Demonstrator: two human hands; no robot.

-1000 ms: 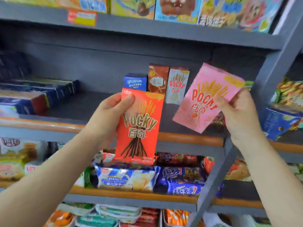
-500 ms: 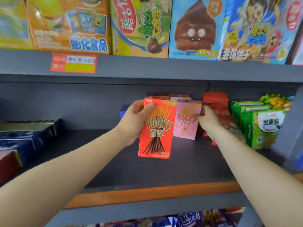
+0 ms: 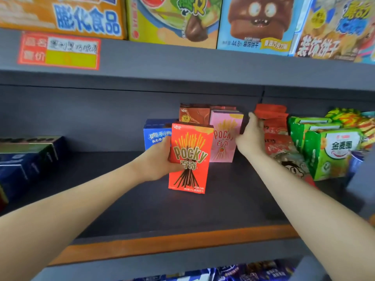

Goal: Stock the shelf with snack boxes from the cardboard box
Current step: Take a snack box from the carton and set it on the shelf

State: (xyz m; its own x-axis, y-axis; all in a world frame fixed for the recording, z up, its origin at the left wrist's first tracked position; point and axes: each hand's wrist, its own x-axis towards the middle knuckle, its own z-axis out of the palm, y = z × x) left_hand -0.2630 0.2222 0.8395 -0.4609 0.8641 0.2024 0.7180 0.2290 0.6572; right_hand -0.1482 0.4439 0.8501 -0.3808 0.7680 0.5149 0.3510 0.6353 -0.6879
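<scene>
1. The dark grey shelf (image 3: 203, 211) with an orange front strip is carrying the goods.
2. A pink Pocky box (image 3: 223, 136) is standing upright toward the back, with a brown box (image 3: 193, 113) just behind it and a blue box (image 3: 156, 134) sitting to its left.
3. Red snack bags (image 3: 274, 126) are leaning just right of the pink box, and green snack packs (image 3: 332, 151) are standing further right.
4. Dark blue boxes (image 3: 26, 159) are lying at the far left, well apart from the centre group.
5. The upper shelf (image 3: 182, 63) is bearing large colourful cartons (image 3: 174, 19) and showing a red price label (image 3: 58, 50) on its front edge.
</scene>
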